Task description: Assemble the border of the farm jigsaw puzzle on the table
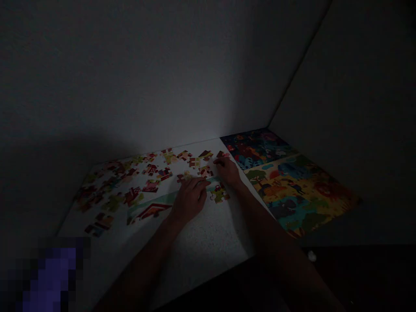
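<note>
My left hand (191, 195) lies over the table with its fingers stretched out, resting on a joined puzzle strip (154, 209) that shows a red roof against pale green. My right hand (229, 172) is a little farther off, thumb and fingers curled together. Right behind its fingertips is a reddish-pink puzzle piece (223, 154); whether the fingers touch it or hold something else is hidden in the dim light. A puzzle piece with a red tractor (220, 193) sits between my two forearms. Several loose pieces, one with a building (194, 162), lie just beyond my hands.
Many loose puzzle pieces (131, 195) are spread over the left of the white table (211, 236). On the right lie a dark puzzle picture (260, 147) and a yellow animal puzzle picture (289, 186). Walls (182, 86) close off the back and right. The light is very low.
</note>
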The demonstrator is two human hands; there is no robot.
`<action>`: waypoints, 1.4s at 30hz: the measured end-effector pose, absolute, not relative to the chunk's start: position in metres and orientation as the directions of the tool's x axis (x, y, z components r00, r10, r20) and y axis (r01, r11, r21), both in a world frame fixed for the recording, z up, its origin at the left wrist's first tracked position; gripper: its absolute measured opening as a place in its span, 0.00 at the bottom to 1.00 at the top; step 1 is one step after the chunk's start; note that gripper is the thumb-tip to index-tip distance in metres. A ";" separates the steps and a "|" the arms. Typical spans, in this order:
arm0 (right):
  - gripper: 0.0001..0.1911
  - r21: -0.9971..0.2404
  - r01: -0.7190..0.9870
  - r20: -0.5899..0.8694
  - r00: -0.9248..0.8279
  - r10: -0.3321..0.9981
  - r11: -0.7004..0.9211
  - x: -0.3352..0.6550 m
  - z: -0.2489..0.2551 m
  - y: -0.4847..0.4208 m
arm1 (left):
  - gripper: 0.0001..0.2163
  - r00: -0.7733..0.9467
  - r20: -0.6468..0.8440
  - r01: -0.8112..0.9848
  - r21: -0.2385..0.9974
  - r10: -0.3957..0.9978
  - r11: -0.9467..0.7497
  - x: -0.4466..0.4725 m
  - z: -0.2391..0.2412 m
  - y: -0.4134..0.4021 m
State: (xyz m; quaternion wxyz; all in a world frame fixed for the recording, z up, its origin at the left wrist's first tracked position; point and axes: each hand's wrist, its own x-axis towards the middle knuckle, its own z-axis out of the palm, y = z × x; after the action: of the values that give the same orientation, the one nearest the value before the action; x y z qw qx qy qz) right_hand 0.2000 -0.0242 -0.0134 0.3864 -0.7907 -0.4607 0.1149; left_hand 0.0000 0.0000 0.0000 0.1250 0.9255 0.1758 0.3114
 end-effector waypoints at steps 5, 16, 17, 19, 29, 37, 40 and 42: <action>0.16 -0.724 0.630 0.166 0.554 0.816 -0.281 0.199 -0.013 -0.025 | 0.12 0.844 0.384 0.257 0.322 0.374 -0.911 0.000 -0.012 -0.002; 0.15 -0.696 0.665 0.199 0.542 0.816 -0.272 0.202 -0.021 -0.023 | 0.16 0.877 0.291 0.281 0.333 0.382 -0.900 -0.001 -0.007 -0.005; 0.15 -0.698 0.666 0.205 0.537 0.818 -0.262 0.202 -0.022 -0.023 | 0.17 0.883 0.279 0.281 0.332 0.378 -0.900 -0.002 -0.007 -0.006; 0.15 -0.704 0.666 0.216 0.530 0.820 -0.245 0.203 -0.024 -0.023 | 0.17 0.891 0.260 0.279 0.332 0.371 -0.901 -0.002 -0.006 -0.006; 0.15 -0.722 0.649 0.209 0.536 0.818 -0.241 0.205 -0.025 -0.022 | 0.16 0.883 0.273 0.284 0.336 0.381 -0.898 -0.003 -0.004 -0.007; 0.15 -0.721 0.651 0.217 0.537 0.815 -0.238 0.206 -0.028 -0.022 | 0.16 0.874 0.294 0.278 0.350 0.386 -0.895 -0.004 -0.007 -0.008; 0.15 -0.724 0.644 0.208 0.545 0.812 -0.247 0.206 -0.028 -0.022 | 0.16 0.875 0.297 0.274 0.349 0.383 -0.896 -0.004 -0.007 -0.008; 0.15 -0.723 0.645 0.206 0.543 0.814 -0.247 0.206 -0.028 -0.022 | 0.16 0.874 0.299 0.273 0.352 0.384 -0.895 -0.004 -0.007 -0.008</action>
State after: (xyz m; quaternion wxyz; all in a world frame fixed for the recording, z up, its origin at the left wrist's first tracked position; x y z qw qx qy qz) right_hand 0.2064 -0.0224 -0.0285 0.3989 -0.7826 -0.4660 0.1060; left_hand -0.0035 -0.0079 -0.0072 0.1510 0.9560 0.1720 0.1834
